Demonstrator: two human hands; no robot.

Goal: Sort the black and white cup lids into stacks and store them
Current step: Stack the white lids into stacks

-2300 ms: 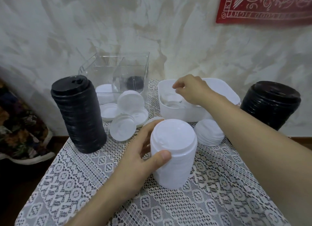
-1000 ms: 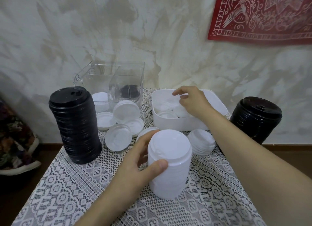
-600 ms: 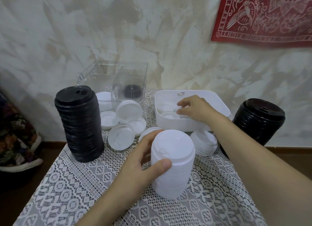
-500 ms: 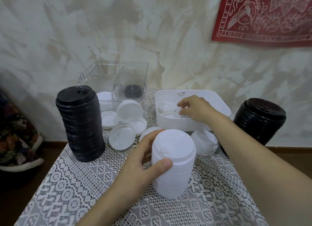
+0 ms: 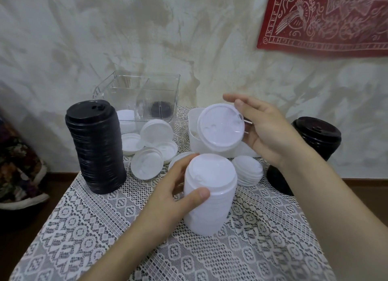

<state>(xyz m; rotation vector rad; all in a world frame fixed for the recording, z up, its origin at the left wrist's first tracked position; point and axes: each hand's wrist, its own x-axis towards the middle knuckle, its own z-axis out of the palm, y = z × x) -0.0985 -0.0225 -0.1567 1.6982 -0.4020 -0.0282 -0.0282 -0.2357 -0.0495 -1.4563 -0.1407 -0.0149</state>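
A tall stack of white lids (image 5: 210, 194) stands in the middle of the lace-covered table, and my left hand (image 5: 174, 194) grips its side with thumb in front. My right hand (image 5: 264, 129) holds a single white lid (image 5: 220, 131) by its edge, tilted, in the air just above and behind that stack. A tall black lid stack (image 5: 95, 146) stands at the left. Another black stack (image 5: 315, 142) stands at the right, partly behind my right arm. Several loose white lids (image 5: 147, 165) lie between the black stack and the white tub (image 5: 195, 142).
A clear plastic box (image 5: 138, 97) with a divider stands at the back by the wall, with a dark item inside. A short pile of white lids (image 5: 247, 171) sits right of the held stack. The table's left edge drops to the floor, where patterned fabric (image 5: 16, 171) lies.
My right hand has lifted out of the white tub with one white lid and brought it nearer, above the white stack. My left hand stays on the stack.
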